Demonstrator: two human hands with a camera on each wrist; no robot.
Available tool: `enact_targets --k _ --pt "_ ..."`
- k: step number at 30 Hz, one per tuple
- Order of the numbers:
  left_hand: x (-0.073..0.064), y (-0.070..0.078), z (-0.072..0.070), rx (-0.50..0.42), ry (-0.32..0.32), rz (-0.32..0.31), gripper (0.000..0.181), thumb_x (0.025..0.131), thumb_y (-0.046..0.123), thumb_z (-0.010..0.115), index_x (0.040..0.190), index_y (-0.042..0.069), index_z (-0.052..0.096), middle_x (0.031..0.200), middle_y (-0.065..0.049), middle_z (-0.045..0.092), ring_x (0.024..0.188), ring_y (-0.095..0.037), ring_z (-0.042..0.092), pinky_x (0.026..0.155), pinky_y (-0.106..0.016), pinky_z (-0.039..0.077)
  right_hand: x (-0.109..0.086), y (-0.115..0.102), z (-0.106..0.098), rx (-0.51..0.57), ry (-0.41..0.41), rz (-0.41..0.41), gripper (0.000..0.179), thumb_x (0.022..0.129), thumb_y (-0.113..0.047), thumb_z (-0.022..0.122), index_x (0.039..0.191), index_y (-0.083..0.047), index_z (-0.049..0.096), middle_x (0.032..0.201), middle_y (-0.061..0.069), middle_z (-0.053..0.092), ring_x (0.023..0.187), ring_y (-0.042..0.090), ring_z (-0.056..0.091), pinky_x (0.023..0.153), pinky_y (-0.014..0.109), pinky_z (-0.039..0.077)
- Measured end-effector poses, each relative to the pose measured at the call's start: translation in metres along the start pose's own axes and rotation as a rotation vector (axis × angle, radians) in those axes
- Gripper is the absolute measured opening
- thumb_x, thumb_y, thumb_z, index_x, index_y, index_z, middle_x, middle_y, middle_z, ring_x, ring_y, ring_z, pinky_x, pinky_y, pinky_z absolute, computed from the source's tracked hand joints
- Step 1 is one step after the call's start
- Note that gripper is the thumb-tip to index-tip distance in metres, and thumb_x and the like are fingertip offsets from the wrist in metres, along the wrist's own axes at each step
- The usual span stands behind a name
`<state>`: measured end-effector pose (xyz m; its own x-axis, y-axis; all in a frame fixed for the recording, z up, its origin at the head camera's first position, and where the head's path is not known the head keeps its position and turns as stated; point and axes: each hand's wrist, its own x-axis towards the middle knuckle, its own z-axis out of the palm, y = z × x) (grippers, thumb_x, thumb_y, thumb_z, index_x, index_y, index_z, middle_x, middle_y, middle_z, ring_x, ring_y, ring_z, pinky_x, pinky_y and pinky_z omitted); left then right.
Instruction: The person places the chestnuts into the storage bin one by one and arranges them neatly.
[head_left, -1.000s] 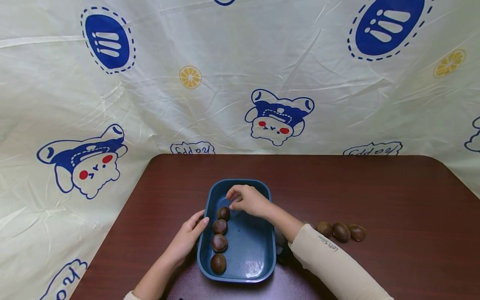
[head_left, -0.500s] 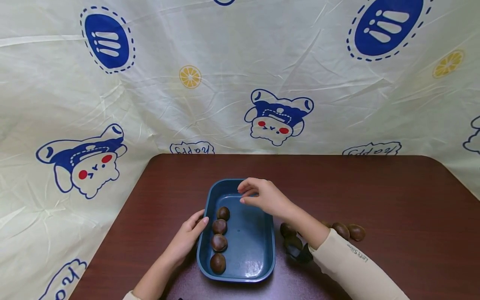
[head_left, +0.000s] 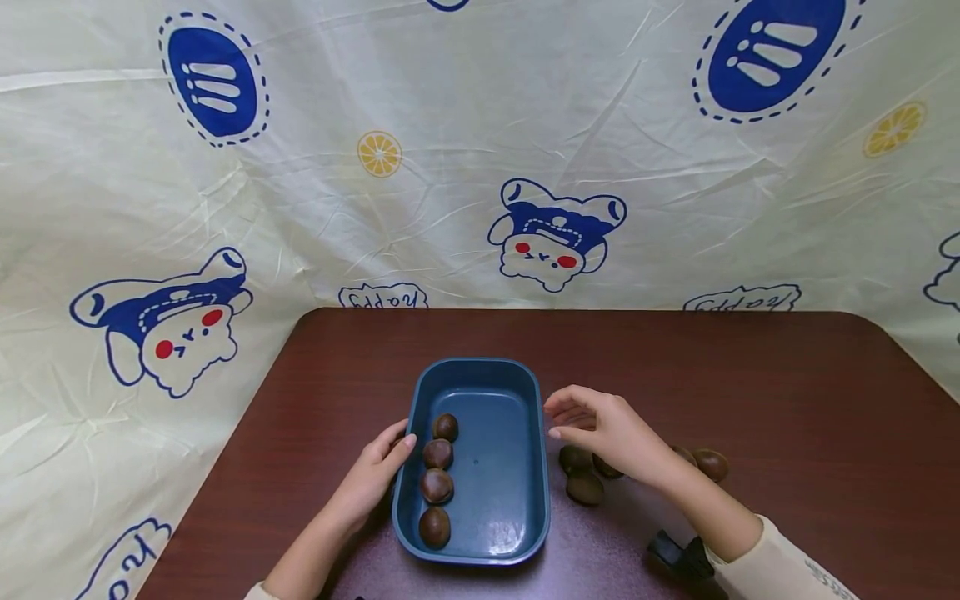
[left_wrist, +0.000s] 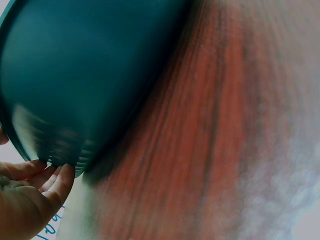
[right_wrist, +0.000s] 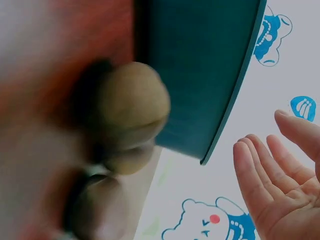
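Observation:
A blue rectangular tray (head_left: pixel 501 500) rests on the table, with a line of several brown chestnuts (head_left: pixel 437 486) along its left side. My left hand (head_left: pixel 382 467) grips the tray's left wall, thumb over the rim and fingers outside; the left wrist view shows the same hand (left_wrist: pixel 42 187) pinching the edge. Just beyond the tray's right rim is my right hand (head_left: pixel 607 429), fingers apart and nothing between them. Below and around it lie loose chestnuts (head_left: pixel 585 488), partly hidden by the hand and forearm. In the right wrist view a blurred chestnut (right_wrist: pixel 135 102) shows beside the tray wall.
The dark red-brown table (head_left: pixel 810 400) has rounded far corners. Behind it hangs a pale sheet (head_left: pixel 442 225) printed with cartoon figures. A small black device (head_left: pixel 678 554) is worn on my right wrist. Another chestnut (head_left: pixel 711 465) lies right of the forearm.
My right hand has moved from over the tray, out across its right rim, toward the loose chestnuts. My left hand, the tray and its chestnuts have stayed in place.

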<state>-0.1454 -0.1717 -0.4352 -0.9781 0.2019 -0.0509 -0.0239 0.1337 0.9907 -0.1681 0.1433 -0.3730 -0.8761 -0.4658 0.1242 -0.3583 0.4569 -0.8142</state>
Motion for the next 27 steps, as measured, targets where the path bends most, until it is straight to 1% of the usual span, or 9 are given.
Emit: enact_targets --k 5,9,11,13,19,24,27 --pt "-0.001 0.000 -0.001 -0.005 0.001 -0.005 0.050 0.093 0.030 0.049 0.132 0.001 0.039 0.123 -0.018 0.049 0.106 -0.027 0.049 0.087 -0.040 0.042 -0.023 0.009 -0.002 -0.028 -0.013 0.018 0.023 0.083 -0.018 0.066 0.103 -0.010 0.058 0.098 0.004 0.060 0.088 0.017 0.059 0.075 0.029 0.048" --pt "-0.001 0.000 -0.001 -0.005 -0.001 -0.004 0.050 0.093 0.030 0.049 0.132 0.001 0.039 0.123 -0.018 0.049 0.106 -0.027 0.049 0.087 -0.039 0.042 -0.036 0.017 0.003 -0.046 -0.045 0.017 0.026 0.082 -0.017 0.067 0.104 -0.007 0.058 0.100 0.006 0.060 0.087 0.019 0.058 0.075 0.030 0.048" --pt "0.000 0.000 -0.001 -0.004 -0.006 -0.003 0.051 0.093 0.030 0.049 0.132 0.000 0.039 0.123 -0.019 0.049 0.106 -0.027 0.049 0.086 -0.039 0.043 -0.041 0.022 0.006 -0.059 -0.058 0.018 0.029 0.081 -0.018 0.067 0.105 -0.006 0.058 0.101 0.004 0.060 0.088 0.018 0.058 0.075 0.030 0.048" --pt "0.000 0.000 -0.001 -0.004 -0.011 -0.001 0.050 0.093 0.031 0.049 0.132 0.000 0.039 0.123 -0.019 0.049 0.105 -0.027 0.050 0.085 -0.039 0.043 -0.045 0.027 0.008 -0.066 -0.064 0.017 0.030 0.080 -0.019 0.068 0.105 -0.006 0.058 0.102 0.004 0.060 0.088 0.016 0.058 0.075 0.031 0.048" --pt "0.001 -0.001 -0.001 -0.001 -0.008 0.002 0.050 0.093 0.031 0.049 0.132 0.001 0.039 0.121 -0.018 0.050 0.104 -0.026 0.051 0.085 -0.038 0.043 -0.052 0.038 0.009 -0.047 -0.101 -0.038 0.030 0.079 -0.017 0.069 0.104 -0.004 0.057 0.103 0.006 0.057 0.087 0.016 0.059 0.072 0.030 0.049" --pt "0.001 -0.001 -0.001 -0.039 -0.034 -0.019 0.048 0.094 0.030 0.047 0.133 0.003 0.039 0.117 -0.019 0.053 0.100 -0.028 0.053 0.082 -0.038 0.045 -0.055 0.041 0.011 -0.041 -0.148 0.001 0.033 0.078 -0.017 0.070 0.106 -0.006 0.057 0.103 0.005 0.055 0.088 0.014 0.059 0.071 0.026 0.049" --pt "0.000 -0.001 -0.001 -0.031 -0.031 -0.013 0.048 0.094 0.030 0.046 0.133 0.003 0.039 0.117 -0.019 0.053 0.099 -0.027 0.053 0.081 -0.037 0.046 -0.055 0.042 0.011 -0.045 -0.159 0.014 0.034 0.078 -0.017 0.070 0.107 -0.005 0.057 0.104 0.006 0.056 0.089 0.014 0.058 0.070 0.024 0.049"
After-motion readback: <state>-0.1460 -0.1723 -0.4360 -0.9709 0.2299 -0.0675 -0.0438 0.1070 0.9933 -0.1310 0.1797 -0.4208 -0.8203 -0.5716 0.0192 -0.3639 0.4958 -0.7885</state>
